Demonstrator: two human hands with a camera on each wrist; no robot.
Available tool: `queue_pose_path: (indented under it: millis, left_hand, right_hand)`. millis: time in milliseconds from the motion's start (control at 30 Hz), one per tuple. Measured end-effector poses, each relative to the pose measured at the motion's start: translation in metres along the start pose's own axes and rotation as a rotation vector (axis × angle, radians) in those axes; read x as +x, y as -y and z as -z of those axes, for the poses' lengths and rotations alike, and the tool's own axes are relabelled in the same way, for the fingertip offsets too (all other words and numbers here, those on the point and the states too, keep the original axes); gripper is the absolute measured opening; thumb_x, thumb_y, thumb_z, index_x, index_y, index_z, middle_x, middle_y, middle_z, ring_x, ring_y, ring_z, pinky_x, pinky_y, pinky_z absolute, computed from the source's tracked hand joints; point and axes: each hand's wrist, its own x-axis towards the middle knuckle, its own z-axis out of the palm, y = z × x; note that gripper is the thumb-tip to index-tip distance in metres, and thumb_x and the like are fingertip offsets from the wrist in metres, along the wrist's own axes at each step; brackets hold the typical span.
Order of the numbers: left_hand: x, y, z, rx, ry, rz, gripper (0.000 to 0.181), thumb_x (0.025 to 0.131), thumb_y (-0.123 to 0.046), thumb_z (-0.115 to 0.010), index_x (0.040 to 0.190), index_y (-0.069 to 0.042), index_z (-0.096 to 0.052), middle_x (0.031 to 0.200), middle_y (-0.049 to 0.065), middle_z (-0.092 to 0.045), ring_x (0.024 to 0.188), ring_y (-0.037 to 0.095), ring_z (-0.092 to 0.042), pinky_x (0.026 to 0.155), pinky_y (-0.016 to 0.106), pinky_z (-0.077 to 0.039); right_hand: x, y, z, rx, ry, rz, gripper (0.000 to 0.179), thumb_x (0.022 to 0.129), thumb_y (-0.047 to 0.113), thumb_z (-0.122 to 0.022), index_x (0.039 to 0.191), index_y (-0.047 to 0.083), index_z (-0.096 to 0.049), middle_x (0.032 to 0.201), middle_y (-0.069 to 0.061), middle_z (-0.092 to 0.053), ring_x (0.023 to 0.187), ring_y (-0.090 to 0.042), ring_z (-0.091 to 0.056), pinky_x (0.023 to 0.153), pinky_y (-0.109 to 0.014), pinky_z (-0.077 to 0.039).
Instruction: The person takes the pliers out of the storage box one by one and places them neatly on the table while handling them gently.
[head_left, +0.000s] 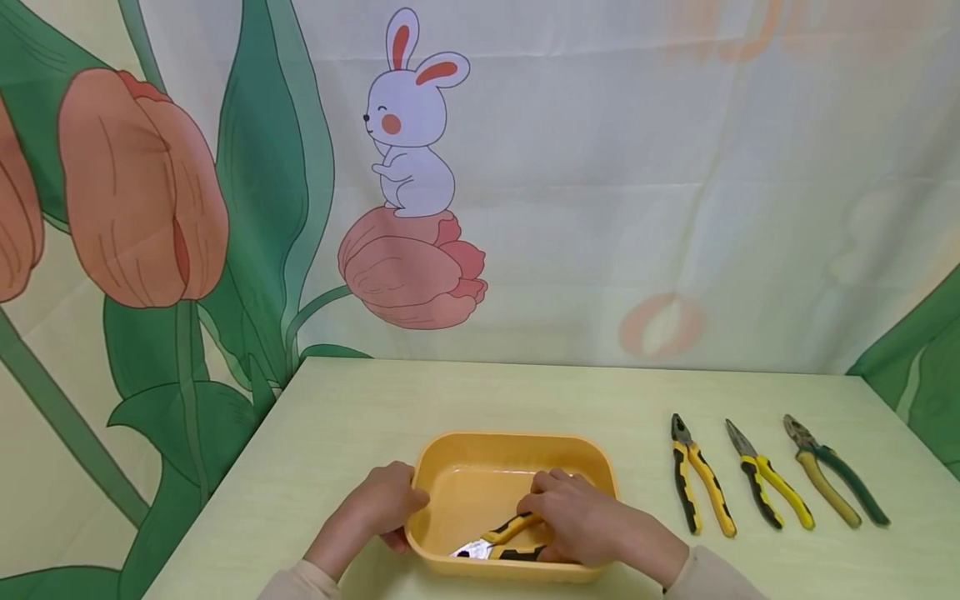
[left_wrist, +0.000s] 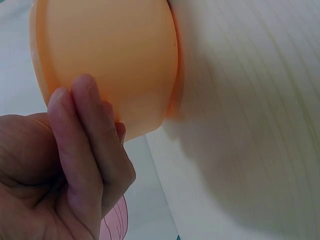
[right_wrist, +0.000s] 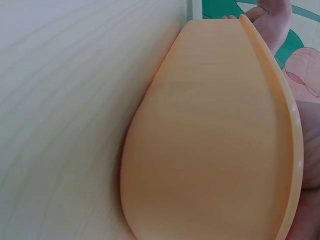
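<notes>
A yellow plastic basin (head_left: 450, 492) stands near the front of the table. My left hand (head_left: 386, 504) holds its left rim, thumb over the edge and fingers along the outer wall; the left wrist view shows that hand (left_wrist: 82, 160) against the basin's side (left_wrist: 115, 55). Inside lie pliers (head_left: 491, 540) with yellow-and-black handles, their silver head pointing left. My right hand (head_left: 581, 521) reaches over the front right of the basin and grips the handles, covering their ends. In the right wrist view the basin wall (right_wrist: 210, 130) hides most of this hand (right_wrist: 310, 150).
To the right of the basin, three tools lie in a row: yellow-and-black pliers (head_left: 681, 467), needle-nose pliers (head_left: 748, 462) with yellow-and-black handles, and pliers with one tan and one green handle (head_left: 812, 454). A printed cloth (head_left: 562, 208) hangs behind the table (head_left: 360, 408).
</notes>
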Motion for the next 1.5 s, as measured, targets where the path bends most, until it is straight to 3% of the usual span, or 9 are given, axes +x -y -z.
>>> queue_pose_path:
  millis: [633, 1100, 1500]
  left_hand:
    - [0.003, 0.001, 0.0, 0.018, 0.006, 0.016, 0.008, 0.09, -0.007, -0.051, 0.088, -0.003, -0.058, 0.063, 0.013, -0.065, 0.04, 0.013, -0.06, 0.042, 0.026, -0.054]
    - [0.004, 0.001, 0.002, 0.059, 0.004, 0.044, 0.007, 0.091, -0.007, -0.052, 0.088, -0.003, -0.057, 0.064, 0.012, -0.065, 0.039, 0.013, -0.06, 0.041, 0.025, -0.053]
    - [0.002, -0.002, 0.0, 0.068, -0.009, 0.044, 0.008, 0.09, -0.006, -0.051, 0.085, -0.003, -0.056, 0.063, 0.013, -0.065, 0.038, 0.012, -0.059, 0.041, 0.024, -0.053]
  right_hand:
    - [0.003, -0.005, 0.005, 0.036, 0.032, 0.022, 0.044, 0.081, 0.038, -0.078, 0.118, 0.018, -0.065, 0.11, 0.006, -0.062, 0.101, -0.009, -0.054, 0.089, -0.032, -0.05]
    - [0.001, -0.003, 0.016, 0.119, 0.012, 0.082, 0.047, 0.085, 0.038, -0.07, 0.127, 0.019, -0.062, 0.11, 0.007, -0.063, 0.084, -0.002, -0.05, 0.079, -0.023, -0.047]
    - [0.002, -0.005, 0.018, 0.169, 0.016, 0.068, 0.048, 0.084, 0.04, -0.067, 0.126, 0.018, -0.063, 0.103, 0.009, -0.063, 0.08, 0.002, -0.054, 0.075, -0.019, -0.05]
